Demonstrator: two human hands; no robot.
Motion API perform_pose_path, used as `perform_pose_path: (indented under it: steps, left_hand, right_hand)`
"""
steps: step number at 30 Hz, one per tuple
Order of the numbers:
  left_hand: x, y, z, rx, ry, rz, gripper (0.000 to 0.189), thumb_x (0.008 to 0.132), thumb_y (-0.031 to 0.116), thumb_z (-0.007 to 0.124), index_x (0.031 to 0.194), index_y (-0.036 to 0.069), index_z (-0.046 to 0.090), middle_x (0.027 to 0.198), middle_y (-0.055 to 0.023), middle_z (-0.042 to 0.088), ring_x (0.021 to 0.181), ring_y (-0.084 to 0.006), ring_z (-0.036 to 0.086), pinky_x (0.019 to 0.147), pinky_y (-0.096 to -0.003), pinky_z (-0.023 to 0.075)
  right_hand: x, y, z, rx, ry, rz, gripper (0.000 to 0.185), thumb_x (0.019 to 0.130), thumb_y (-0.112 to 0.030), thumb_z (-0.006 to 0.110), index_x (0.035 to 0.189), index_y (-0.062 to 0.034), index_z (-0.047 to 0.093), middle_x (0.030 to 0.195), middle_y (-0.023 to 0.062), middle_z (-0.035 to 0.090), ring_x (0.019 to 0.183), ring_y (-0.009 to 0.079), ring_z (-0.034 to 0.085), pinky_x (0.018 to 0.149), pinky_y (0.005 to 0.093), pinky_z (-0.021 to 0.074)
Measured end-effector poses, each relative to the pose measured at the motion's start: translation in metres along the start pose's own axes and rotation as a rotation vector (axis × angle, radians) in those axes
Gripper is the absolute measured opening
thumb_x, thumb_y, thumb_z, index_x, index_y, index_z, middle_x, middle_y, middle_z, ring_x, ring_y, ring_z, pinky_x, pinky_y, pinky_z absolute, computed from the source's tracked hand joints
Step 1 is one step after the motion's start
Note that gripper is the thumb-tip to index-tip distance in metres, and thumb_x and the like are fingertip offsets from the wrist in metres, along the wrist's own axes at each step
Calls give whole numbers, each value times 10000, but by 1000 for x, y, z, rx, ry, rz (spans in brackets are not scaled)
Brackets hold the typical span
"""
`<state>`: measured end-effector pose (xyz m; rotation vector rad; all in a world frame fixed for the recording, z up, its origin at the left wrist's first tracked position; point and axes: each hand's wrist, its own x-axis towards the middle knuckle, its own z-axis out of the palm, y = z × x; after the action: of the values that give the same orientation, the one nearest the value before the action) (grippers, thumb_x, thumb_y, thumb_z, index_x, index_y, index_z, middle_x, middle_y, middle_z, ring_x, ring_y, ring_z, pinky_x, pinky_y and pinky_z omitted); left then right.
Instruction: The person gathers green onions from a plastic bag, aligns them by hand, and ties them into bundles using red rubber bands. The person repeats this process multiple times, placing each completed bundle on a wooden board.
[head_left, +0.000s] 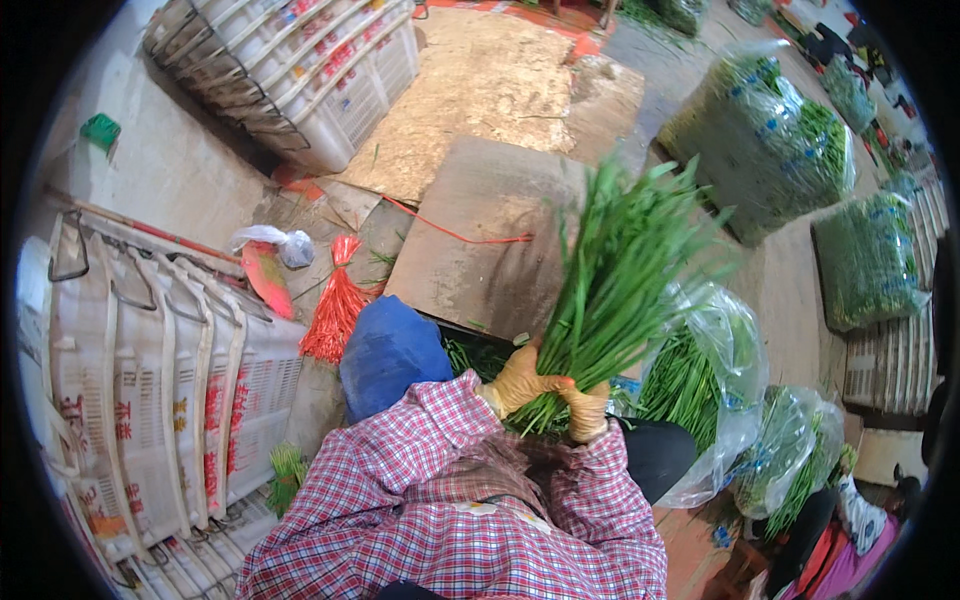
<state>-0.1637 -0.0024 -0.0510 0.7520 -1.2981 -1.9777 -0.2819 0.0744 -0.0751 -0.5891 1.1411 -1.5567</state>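
A thick bunch of long green leafy stalks (622, 277) rises from my two gloved hands, its leaves fanning up and to the right. My left hand (525, 381), in a tan rubber glove, grips the lower stalks from the left. Close beside it, my right hand (586, 409) wraps the same stalks from the right. The cut ends point down toward my lap. Behind the bunch lies a worn wooden board (472, 232) with an orange-red cord (457, 231) across it. To the right, an open clear plastic bag (739, 345) holds more green stalks (679, 386).
White plastic crates (172, 390) stand at left, with another crate stack (360, 112) beyond. A bundle of red plastic strips (337, 296) lies by my left knee (394, 349). Large filled bags of greens (757, 150) stand at right. Another person (855, 532) sits at lower right.
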Motion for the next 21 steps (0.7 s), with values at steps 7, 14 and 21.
perform_pose_path:
  steps: [7, 14, 21]
  left_hand:
    - [76, 8, -18, 275, -487, 194, 993, 646, 160, 773, 1389, 73, 120, 1314, -94, 394, 1173, -201, 407, 986, -334, 352]
    - [84, -10, -11, -350, -522, 112, 851, 715, -3, 667, 1395, 76, 161, 1328, -100, 396, 1179, -168, 416, 964, -326, 389]
    - [100, 11, -30, 338, -361, 588, 688, 733, 164, 705, 1319, 58, 361, 1300, -159, 434, 1203, -249, 417, 993, -362, 332]
  right_hand:
    - [67, -13, -56, -678, -243, -69, 551, 730, -140, 709, 1204, -11, 459, 1083, 116, 582, 1010, 235, 541, 871, 352, 431]
    - [91, 0, -82, -738, -145, -68, 515, 738, -133, 695, 1182, -3, 470, 1068, 113, 577, 988, 227, 540, 854, 346, 435]
    - [94, -11, -79, -805, -50, -78, 480, 745, -127, 682, 1161, 5, 481, 1052, 111, 572, 966, 220, 539, 838, 339, 438]
